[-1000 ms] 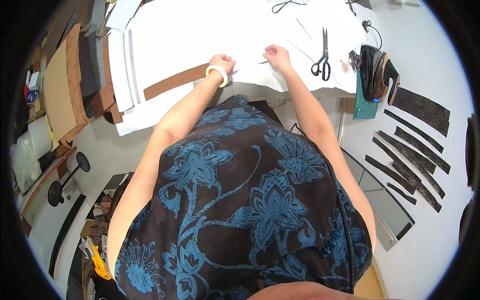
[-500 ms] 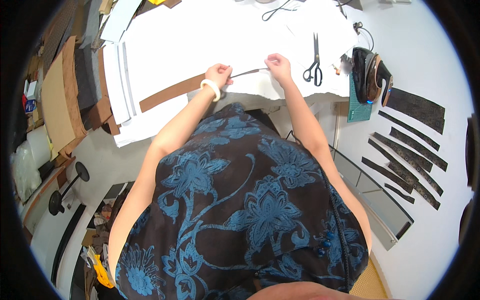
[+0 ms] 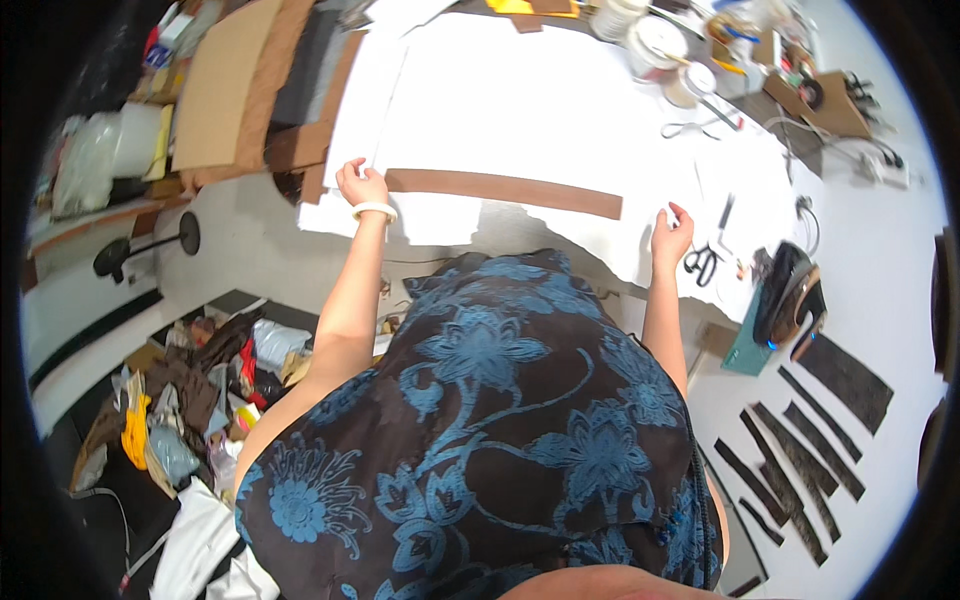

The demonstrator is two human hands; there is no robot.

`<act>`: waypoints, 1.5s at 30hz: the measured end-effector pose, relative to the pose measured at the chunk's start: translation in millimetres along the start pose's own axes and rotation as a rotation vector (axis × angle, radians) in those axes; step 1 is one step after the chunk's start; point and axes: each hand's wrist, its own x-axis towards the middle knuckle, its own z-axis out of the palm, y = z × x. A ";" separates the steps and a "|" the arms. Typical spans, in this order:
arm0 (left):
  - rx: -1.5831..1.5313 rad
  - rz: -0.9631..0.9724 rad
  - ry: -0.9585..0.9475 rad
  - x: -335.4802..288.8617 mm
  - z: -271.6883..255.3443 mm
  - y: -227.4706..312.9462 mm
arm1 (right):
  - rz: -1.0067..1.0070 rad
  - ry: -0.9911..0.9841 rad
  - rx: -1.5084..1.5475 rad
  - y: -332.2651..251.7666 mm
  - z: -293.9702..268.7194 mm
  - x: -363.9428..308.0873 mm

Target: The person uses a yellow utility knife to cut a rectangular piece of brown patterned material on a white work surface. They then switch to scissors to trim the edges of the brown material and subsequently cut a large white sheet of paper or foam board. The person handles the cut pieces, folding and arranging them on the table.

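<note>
A long brown strip lies across the white-covered table in front of me, its right end cut square. At its left end is my left hand, a cream bangle on the wrist. The fingers of this hand are apart and nothing shows in them; I cannot tell whether it touches the strip. Past the right end of the strip, my right hand hovers near the table's front edge. Its thumb and fingers are parted, with nothing visible between them. Black-handled scissors lie just to its right.
An iron stands at the right on a green mat. White tubs and tools crowd the far right of the table. Dark patterned strips are at the right. Boards lean at the left, above a heap of scraps.
My hands have moved apart, the left to the strip's left end, the right beyond its right end. The thin dark strip between them no longer shows. The whole view has shifted.
</note>
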 end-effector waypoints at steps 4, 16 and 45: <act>0.279 0.089 -0.056 41.4 -23.9 -26.7 | -0.092 -0.233 0.034 -31.1 49.0 -27.8; 0.494 0.136 -0.489 130.0 -2.7 -24.7 | -0.174 -0.382 0.075 -88.3 73.0 -69.0; -0.310 0.734 -0.927 -69.7 -96.1 154.9 | 0.450 -0.201 0.998 -202.0 -26.0 -111.2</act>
